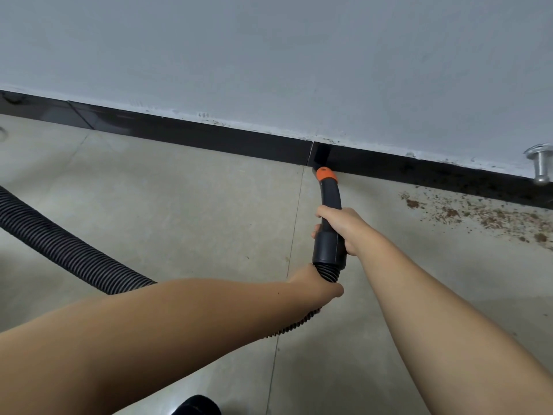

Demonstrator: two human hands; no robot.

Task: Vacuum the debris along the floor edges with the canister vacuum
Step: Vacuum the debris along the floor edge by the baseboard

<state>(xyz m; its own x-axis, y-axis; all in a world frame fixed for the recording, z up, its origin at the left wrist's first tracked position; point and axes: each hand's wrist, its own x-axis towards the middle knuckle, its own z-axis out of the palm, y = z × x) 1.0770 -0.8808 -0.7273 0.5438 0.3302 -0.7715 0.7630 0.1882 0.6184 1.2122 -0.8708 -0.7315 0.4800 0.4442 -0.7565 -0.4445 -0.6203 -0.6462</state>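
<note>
The right hand (336, 226) is gripping the vacuum's black handle (329, 223), the left hand (317, 283) is clutching the ribbed hose (68, 250) just behind it, and the orange-collared nozzle (326, 174) is touching the far baseboard (209, 139). Debris (478, 214) is lying to the right; sweeping too fast could be scattering it rather than lifting it.

Glossy black skirting (209, 139), ribbed hose (59, 250), shiny metal doorstop (540, 167).
</note>
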